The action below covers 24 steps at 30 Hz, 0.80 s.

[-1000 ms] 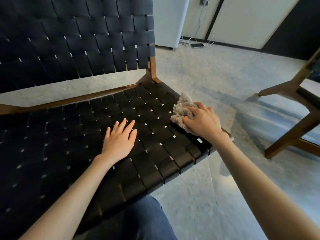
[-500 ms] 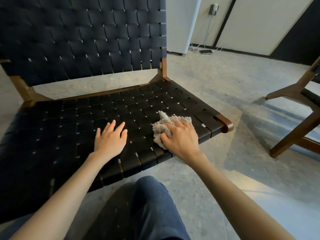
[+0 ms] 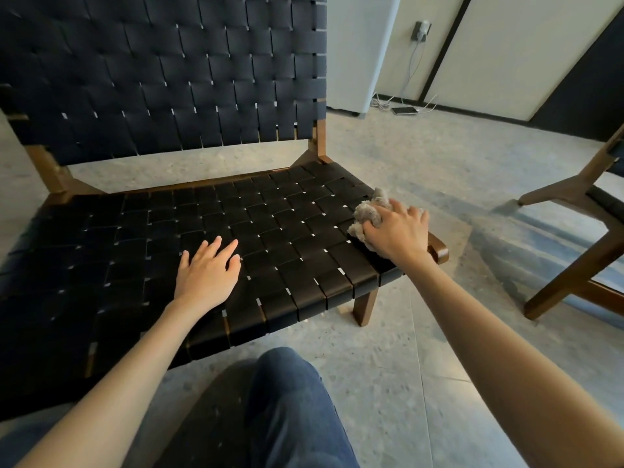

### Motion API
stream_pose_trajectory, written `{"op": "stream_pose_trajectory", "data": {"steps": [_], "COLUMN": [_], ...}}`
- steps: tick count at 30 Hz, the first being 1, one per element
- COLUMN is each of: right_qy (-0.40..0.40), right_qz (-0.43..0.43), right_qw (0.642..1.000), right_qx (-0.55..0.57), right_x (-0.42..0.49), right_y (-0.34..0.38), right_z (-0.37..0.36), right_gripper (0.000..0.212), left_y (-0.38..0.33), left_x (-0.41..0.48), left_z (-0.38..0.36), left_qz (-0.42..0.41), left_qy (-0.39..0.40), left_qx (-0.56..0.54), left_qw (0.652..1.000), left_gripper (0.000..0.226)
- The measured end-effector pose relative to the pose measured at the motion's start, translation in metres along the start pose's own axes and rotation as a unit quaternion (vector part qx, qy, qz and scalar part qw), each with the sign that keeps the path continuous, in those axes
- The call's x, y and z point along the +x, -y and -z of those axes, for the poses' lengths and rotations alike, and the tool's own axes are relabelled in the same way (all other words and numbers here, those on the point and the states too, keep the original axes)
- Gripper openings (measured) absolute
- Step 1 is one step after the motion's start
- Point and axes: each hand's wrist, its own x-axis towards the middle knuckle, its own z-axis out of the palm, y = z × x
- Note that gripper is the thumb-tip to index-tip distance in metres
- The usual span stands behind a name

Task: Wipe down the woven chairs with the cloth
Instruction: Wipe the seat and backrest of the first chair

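The right hand [image 3: 396, 233] grips a crumpled grey-beige cloth [image 3: 368, 216] at the right edge of the black woven-strap wooden chair [image 3: 287, 231]. The cloth is partly hidden under the fingers. The left hand [image 3: 206, 276] lies flat and open on the seat. A second wooden chair [image 3: 574, 211] is cut off at right.

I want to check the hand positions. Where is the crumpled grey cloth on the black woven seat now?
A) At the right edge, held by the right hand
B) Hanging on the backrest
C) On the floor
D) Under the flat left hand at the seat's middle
A: the right hand grips the crumpled grey cloth at the right edge of the black woven seat, while the left hand lies flat and bare.
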Motion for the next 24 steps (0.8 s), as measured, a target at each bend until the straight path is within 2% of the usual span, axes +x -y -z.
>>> {"op": "stream_pose_trajectory", "data": {"steps": [4,8,11,14,18,21,24], "right_qy": [0.009,0.027,0.048,0.052,0.002,-0.008,0.006], "right_qz": [0.137,0.208,0.252,0.232,0.159,0.110,0.076], "right_qw": [0.988,0.968,0.961,0.970,0.987,0.994,0.996], "right_qx": [0.068,0.138,0.102,0.046,-0.017,-0.018,-0.041], "right_x": [-0.018,-0.048,-0.046,-0.021,0.020,0.042,0.049], "right_y": [0.045,0.112,0.143,0.134,0.072,0.037,0.047], "right_z": [-0.005,-0.021,-0.030,-0.032,-0.024,-0.023,-0.028], "right_gripper": [0.040,0.044,0.046,0.053,0.066,0.054,0.048], "left_y": [0.000,-0.001,-0.001,0.000,0.002,0.003,0.003], "left_x": [0.000,-0.001,-0.001,0.000,0.003,0.005,0.005], "left_z": [0.000,0.001,0.000,0.000,-0.003,-0.007,-0.008], "left_qz": [-0.001,-0.001,-0.001,0.000,0.003,0.002,-0.006], "left_qy": [-0.009,-0.017,-0.024,-0.020,-0.020,-0.014,-0.019], "left_qx": [-0.002,0.000,0.005,-0.001,-0.001,0.010,0.013], "left_qw": [1.000,1.000,1.000,1.000,1.000,1.000,1.000], "left_gripper": [0.048,0.048,0.048,0.048,0.048,0.049,0.049]}}
